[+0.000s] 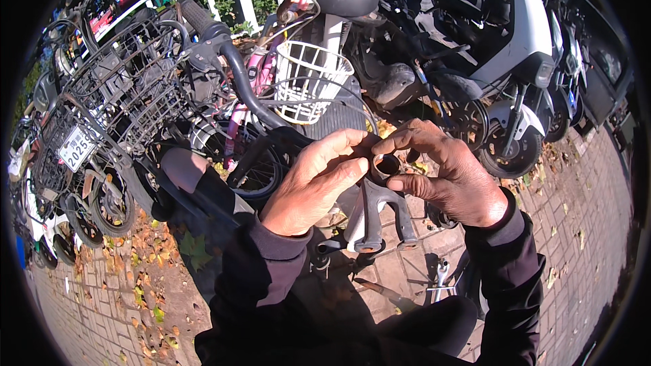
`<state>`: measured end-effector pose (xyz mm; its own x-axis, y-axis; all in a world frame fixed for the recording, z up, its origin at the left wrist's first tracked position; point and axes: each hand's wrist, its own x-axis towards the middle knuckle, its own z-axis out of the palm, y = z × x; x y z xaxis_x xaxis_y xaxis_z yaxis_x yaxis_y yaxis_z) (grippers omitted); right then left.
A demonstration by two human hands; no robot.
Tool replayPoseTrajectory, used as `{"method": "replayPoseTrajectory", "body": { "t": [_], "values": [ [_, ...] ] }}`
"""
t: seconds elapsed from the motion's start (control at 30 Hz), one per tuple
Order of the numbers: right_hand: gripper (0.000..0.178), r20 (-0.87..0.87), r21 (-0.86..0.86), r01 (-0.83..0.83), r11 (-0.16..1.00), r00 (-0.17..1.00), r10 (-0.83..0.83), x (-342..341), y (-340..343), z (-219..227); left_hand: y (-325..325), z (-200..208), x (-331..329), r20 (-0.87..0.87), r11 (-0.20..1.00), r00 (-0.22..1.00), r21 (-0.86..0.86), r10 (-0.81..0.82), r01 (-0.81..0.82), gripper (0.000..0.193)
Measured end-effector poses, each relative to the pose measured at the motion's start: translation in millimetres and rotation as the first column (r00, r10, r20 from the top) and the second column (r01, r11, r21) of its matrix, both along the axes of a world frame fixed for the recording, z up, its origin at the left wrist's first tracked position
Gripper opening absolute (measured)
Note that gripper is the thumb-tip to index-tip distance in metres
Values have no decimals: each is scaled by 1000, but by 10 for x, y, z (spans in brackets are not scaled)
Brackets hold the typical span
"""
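In front of me, both hands come together at a dark round metal ring (386, 165) with a coppery inner face. My right hand (447, 179) pinches it between thumb and fingers. My left hand (315, 179) is closed beside it, its fingertips meeting the right hand's at the rim; what they grip is partly hidden. Directly below the ring stands a grey two-legged metal fork (371, 213), its legs pointing toward me. I cannot tell whether the ring is loose or part of the fork's top.
A silver wrench (442, 272) lies on the brick paving near my knee. Left stands a bicycle with a black wire basket (122, 88); ahead is a white basket (312, 88) on a pink bicycle. A white scooter (519, 34) is parked at right. Dry leaves (152, 278) litter the ground.
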<state>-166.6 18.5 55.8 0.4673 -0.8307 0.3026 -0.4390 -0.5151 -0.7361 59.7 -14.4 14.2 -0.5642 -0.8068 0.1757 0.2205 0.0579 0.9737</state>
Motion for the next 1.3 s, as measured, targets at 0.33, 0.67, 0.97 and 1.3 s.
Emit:
{"method": "replayPoseTrajectory", "body": {
  "t": [0.33, 0.67, 0.97, 1.3],
  "values": [
    [35, 96, 37, -64, 997, 994, 60, -4, -24, -1, -5, -34, -13, -25, 1000, 1000, 15, 14, -14, 40],
    [43, 122, 138, -53, 989, 992, 36, -48, -159, 35, -149, -10, 60, -36, 951, 986, 261, -164, 168, 43],
    [41, 137, 318, 48, 947, 986, -96, 11, -117, 158, 4, -9, 17, -24, 939, 997, 334, -80, 83, 42],
    [36, -3, 193, 167, 967, 985, -170, 70, -74, 257, 260, 253, -36, 205, 921, 968, 331, 144, -207, 50]
  ]
}}
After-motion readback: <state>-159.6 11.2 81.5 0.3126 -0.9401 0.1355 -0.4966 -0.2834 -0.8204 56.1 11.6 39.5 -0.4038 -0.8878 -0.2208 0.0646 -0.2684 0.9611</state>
